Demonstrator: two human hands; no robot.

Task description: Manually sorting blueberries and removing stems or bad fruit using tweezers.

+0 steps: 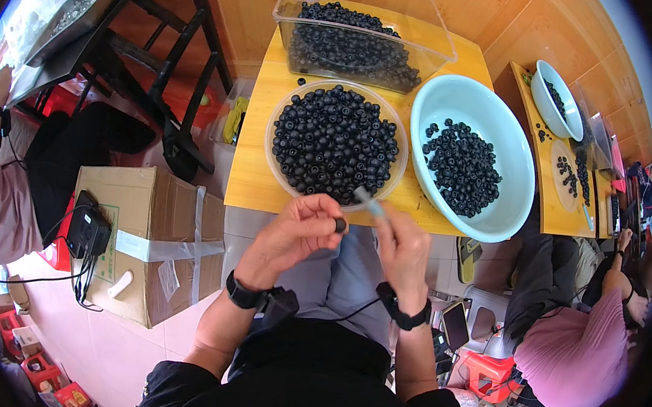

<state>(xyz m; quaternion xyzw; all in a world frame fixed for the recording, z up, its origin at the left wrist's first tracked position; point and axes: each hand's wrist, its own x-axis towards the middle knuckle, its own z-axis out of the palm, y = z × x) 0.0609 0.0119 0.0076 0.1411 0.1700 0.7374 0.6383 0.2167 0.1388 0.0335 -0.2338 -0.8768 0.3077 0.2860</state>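
My left hand (304,229) pinches one small black bead (340,225) between thumb and fingertips. In my right hand (402,249) is a slim tool with a pale grey tip (363,196); motion blurs it, so its kind is unclear. Its tip points toward the bead and appears apart from it. Just beyond both hands, a shallow clear round tray (273,149) holds a heap of black beads (335,138) with holes. Right of it stands a light-blue basin (513,208) with more black beads in its bottom. Behind the tray is a clear plastic box (433,38), partly filled with such beads.
The yellow wooden table (253,189) ends just before my hands. A taped cardboard box (169,267) stands at left, with a black device on it. One person sits at far left, another in pink (581,350) at right beside a second table (554,216).
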